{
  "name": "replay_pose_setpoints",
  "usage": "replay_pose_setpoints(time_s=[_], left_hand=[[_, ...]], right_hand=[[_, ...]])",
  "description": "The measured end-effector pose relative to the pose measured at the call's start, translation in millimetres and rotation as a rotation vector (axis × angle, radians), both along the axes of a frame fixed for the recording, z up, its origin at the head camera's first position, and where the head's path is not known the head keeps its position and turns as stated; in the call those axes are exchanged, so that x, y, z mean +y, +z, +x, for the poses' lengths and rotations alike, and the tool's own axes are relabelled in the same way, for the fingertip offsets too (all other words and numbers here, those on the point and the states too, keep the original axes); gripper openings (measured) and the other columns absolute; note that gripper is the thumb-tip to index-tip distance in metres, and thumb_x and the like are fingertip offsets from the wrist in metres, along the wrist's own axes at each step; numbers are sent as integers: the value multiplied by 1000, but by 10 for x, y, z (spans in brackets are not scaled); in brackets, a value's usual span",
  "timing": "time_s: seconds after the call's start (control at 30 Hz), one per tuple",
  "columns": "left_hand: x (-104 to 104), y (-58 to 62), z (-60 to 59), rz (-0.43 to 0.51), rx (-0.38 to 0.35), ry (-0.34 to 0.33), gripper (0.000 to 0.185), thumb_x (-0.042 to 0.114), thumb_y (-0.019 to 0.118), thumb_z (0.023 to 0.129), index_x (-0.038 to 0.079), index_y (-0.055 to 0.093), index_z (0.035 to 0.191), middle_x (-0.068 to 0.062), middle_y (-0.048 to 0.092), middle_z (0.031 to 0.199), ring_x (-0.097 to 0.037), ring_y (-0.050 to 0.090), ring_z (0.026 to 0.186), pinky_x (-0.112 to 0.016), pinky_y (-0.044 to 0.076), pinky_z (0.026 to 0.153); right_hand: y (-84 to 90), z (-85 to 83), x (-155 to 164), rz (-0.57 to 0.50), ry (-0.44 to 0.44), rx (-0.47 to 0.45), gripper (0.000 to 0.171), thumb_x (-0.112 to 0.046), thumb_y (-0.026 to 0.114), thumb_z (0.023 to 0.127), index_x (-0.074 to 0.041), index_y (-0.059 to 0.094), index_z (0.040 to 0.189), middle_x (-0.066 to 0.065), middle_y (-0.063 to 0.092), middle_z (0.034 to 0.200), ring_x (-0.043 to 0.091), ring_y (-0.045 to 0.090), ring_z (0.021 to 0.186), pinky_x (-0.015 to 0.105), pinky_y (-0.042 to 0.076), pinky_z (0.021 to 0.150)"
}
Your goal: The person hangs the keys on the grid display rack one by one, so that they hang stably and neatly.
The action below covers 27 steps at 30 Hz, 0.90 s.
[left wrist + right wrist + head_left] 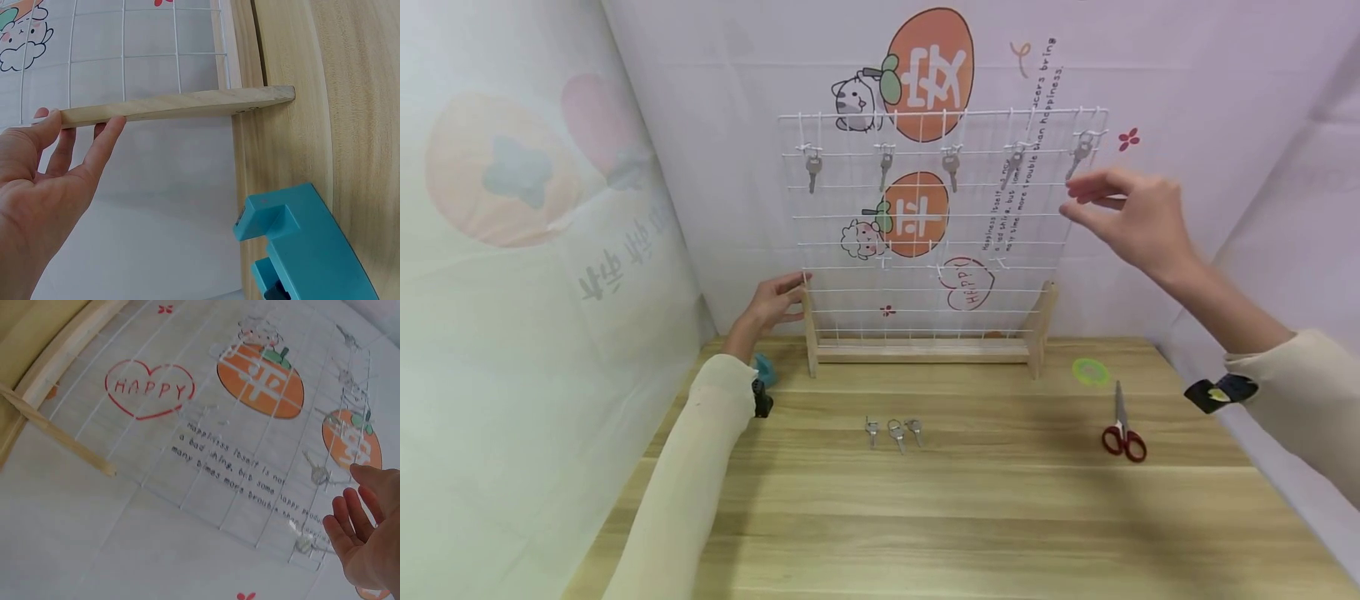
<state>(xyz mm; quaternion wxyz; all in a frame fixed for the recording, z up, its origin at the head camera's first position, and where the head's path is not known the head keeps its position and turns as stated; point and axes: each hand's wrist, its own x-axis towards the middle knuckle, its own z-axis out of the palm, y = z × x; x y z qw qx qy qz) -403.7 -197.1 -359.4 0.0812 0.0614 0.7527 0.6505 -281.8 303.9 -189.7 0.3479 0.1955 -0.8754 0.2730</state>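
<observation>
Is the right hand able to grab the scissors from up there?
Probably yes. The right hand looks empty, and the scissors lie uncovered on the table. It would have to come down, but nothing seems to block the way.

Wooden table [985,533]: rack [925,357], 3 keys [897,431], scissors [1122,425], yellow-green disc [1091,372], teal object [319,244].

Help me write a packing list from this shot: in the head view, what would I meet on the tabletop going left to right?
Teal object → left loose key → middle loose key → right loose key → yellow-green disc → red-handled scissors.
</observation>
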Motion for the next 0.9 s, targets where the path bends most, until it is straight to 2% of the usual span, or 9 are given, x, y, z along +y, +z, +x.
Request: replay_pose_setpoints(time_s=[0.1, 0.27, 0.33, 0.5, 0.73, 0.9], left_hand=[[-1, 3, 1, 4, 0, -1, 48, 9, 46, 112, 12, 42, 160, -10, 30, 169, -40, 38, 148, -59, 40, 117], [13, -1, 2, -7, 9, 6, 48, 11, 48, 112, 13, 44, 159, -9, 32, 168, -38, 41, 146, -58, 43, 115], [18, -2, 6, -16, 17, 9, 47, 11, 49, 111, 13, 45, 159, -9, 34, 168, -38, 43, 144, -57, 45, 114], [13, -7, 2, -23, 26, 17, 46, 12, 50, 111, 14, 47, 157, -9, 36, 167, -37, 45, 143, -55, 47, 113], [6, -14, -1, -15, 26, 16, 46, 11, 49, 111, 13, 46, 158, -9, 35, 167, -38, 44, 144, -57, 44, 115], [20, -3, 16, -6, 36, 5, 47, 9, 48, 111, 11, 45, 158, -11, 34, 167, -38, 43, 145, -57, 44, 114]], right_hand=[[-108, 26, -90, 26, 23, -2, 31, -17, 82, 92, -2, 75, 119, 13, 77, 113, -9, 64, 95, 12, 53, 93], [-304, 56, -242, 21, 88, -21, 30, -11, 84, 90, -2, 75, 117, 14, 77, 111, 24, 74, 102, 12, 54, 91], [-386, 66, -299, 9, 118, -37, 30, -9, 84, 89, -2, 75, 117, 14, 77, 111, 30, 74, 102, 13, 54, 92], [-603, 76, -431, -10, 161, -88, 29, -10, 84, 89, -3, 76, 115, 13, 77, 111, 27, 74, 102, 19, 57, 93], [-919, 53, -593, -3, 206, -139, 28, -8, 85, 88, -3, 75, 114, 13, 78, 109, 28, 75, 101, 38, 59, 94], [-1109, 47, -702, 1, 255, -140, 29, -6, 85, 87, -2, 75, 114, 14, 78, 109, 31, 75, 101, 41, 61, 91]])
